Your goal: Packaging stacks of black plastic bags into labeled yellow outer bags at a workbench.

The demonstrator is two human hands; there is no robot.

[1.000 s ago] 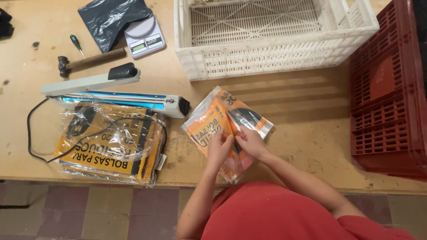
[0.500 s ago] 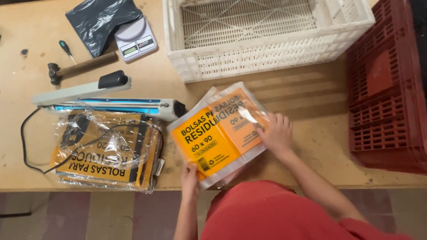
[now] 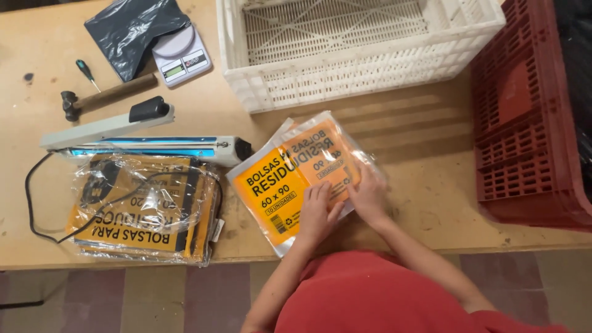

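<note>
Head view: on the broad, scuffed wooden table (image 3: 185,123), just below the rigid white lattice plastic crate (image 3: 364,49) and well left of the red lattice plastic crate (image 3: 524,123), lie the glossy clear-wrapped orange packets of folded bags (image 3: 296,176), with the left hand (image 3: 316,213) and right hand (image 3: 369,196) pressed flat on them, side by side, gripping nothing. The slick film could let the upper packet slide off the lower, or both slip over the near table edge they overhang.
</note>
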